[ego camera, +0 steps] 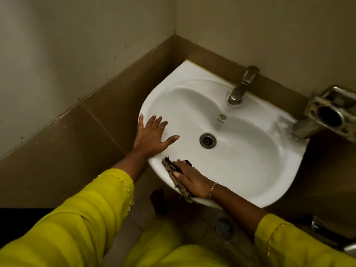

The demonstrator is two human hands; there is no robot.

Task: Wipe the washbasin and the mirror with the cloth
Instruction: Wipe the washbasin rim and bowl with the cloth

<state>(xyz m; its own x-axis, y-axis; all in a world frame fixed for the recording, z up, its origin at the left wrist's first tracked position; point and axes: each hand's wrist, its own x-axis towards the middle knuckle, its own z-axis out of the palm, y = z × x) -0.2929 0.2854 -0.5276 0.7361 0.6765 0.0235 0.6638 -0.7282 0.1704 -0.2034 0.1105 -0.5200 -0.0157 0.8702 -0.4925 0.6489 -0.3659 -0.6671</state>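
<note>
A white washbasin (256, 166) is fixed to the tiled wall in a corner, with a metal tap (241, 86) at its back and a round drain (207, 140) in the bowl. My left hand (152, 135) lies flat on the basin's left rim, fingers spread, holding nothing. My right hand (189, 178) presses a frayed brown patterned cloth (171, 168) onto the front left rim. The cloth is partly hidden under my palm. No mirror is in view.
A metal soap and tumbler holder (327, 114) juts from the wall right of the basin. Brown tiles line both walls of the corner. A floor drain (224, 229) lies below the basin, and a metal fitting (317, 225) shows at the lower right.
</note>
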